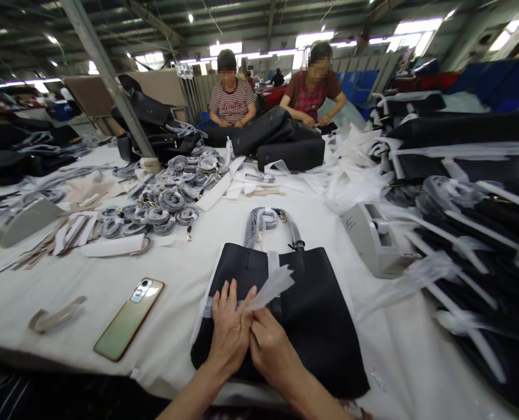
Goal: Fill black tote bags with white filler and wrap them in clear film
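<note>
**Both hands meet at a translucent strip (273,286) on the black handbag (318,312)**

The black handbag lies on the white-covered table (167,318), directly in front of the person, its wrapped handles (295,227) stretching away from its far edge. The left hand (229,324) rests on the bag's left half, fingers extended and together, thumb against the strip. Beside it, over the bag's middle, the right hand (270,344) is curled narrow around the strip's lower end; the exact pinch point is hidden.

Left of the bag lies a phone (129,319). Beyond the bag to the left are coiled straps (171,198); right of its far edge stands a grey dispenser (366,242). Well beyond the bag, two co-workers, one in a striped shirt (233,102), one in a checked apron (308,99), handle dark pieces.
</note>
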`<state>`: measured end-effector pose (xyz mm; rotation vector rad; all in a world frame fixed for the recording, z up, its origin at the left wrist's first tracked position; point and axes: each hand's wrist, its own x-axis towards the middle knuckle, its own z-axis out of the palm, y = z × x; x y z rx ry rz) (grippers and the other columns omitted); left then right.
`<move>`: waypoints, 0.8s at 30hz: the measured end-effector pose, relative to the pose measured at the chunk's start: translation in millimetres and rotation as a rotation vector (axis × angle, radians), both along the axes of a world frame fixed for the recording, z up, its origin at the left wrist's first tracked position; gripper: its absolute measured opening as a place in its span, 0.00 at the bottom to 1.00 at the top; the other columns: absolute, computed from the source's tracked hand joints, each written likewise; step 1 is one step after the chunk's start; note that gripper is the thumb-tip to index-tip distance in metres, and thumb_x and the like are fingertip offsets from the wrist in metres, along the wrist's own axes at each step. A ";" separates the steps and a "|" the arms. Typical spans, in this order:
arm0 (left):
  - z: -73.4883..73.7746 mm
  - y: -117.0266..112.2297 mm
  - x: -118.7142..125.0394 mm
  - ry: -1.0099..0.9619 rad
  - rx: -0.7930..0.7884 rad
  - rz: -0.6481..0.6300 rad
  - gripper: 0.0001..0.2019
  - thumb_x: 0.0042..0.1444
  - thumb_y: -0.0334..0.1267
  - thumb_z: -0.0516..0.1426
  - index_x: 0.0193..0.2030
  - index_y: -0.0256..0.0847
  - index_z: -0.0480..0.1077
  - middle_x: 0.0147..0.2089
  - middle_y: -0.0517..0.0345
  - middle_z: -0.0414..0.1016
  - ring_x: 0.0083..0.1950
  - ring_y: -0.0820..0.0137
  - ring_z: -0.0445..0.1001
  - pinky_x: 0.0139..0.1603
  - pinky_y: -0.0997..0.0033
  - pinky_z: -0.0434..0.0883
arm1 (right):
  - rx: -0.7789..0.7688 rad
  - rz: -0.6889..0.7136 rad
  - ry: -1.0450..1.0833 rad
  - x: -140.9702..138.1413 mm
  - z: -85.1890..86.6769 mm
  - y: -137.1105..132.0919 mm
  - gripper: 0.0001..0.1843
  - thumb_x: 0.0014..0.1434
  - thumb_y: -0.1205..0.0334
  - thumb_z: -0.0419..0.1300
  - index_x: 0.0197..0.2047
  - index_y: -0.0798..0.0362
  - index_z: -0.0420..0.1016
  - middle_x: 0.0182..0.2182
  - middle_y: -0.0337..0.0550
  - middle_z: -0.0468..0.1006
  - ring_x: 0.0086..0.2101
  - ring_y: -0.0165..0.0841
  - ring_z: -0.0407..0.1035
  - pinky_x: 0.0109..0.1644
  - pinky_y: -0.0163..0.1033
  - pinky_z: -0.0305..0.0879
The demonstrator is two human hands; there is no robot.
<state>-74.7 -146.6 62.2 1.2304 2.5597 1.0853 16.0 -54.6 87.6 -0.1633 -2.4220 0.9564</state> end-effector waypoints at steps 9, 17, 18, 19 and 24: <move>-2.1 6.9 8.2 0.389 -0.191 0.036 0.24 0.63 0.39 0.49 0.65 0.63 0.54 0.70 0.49 0.52 0.69 0.46 0.48 0.62 0.36 0.53 | -0.970 -0.351 -0.304 42.6 34.3 50.0 0.30 0.49 0.39 0.62 0.40 0.61 0.76 0.30 0.51 0.81 0.33 0.43 0.78 0.36 0.41 0.77; 1.8 10.6 12.0 0.499 -0.265 0.007 0.29 0.59 0.40 0.55 0.65 0.65 0.53 0.70 0.49 0.53 0.68 0.41 0.49 0.59 0.31 0.52 | -0.598 -0.504 -0.411 35.4 33.2 84.7 0.18 0.53 0.50 0.57 0.21 0.54 0.74 0.15 0.41 0.75 0.17 0.33 0.70 0.20 0.33 0.63; 2.2 10.9 12.3 0.504 -0.280 -0.006 0.30 0.58 0.42 0.56 0.66 0.64 0.53 0.70 0.47 0.53 0.68 0.39 0.48 0.59 0.29 0.51 | -0.517 -0.513 -0.430 38.6 31.2 86.3 0.18 0.54 0.51 0.56 0.20 0.53 0.74 0.14 0.40 0.75 0.17 0.33 0.69 0.20 0.33 0.61; 2.4 11.0 12.5 0.507 -0.295 -0.022 0.31 0.57 0.43 0.57 0.66 0.62 0.53 0.70 0.46 0.52 0.68 0.38 0.48 0.59 0.28 0.50 | -0.435 -0.516 -0.450 41.7 28.8 87.4 0.18 0.54 0.52 0.56 0.20 0.53 0.74 0.14 0.40 0.75 0.17 0.33 0.69 0.21 0.33 0.60; 2.7 8.3 13.7 0.521 -0.331 -0.120 0.33 0.56 0.44 0.58 0.68 0.57 0.51 0.71 0.47 0.49 0.69 0.37 0.46 0.60 0.25 0.42 | -0.097 -0.561 -0.550 47.5 17.8 85.7 0.17 0.56 0.57 0.54 0.19 0.52 0.71 0.20 0.43 0.78 0.23 0.34 0.71 0.26 0.35 0.56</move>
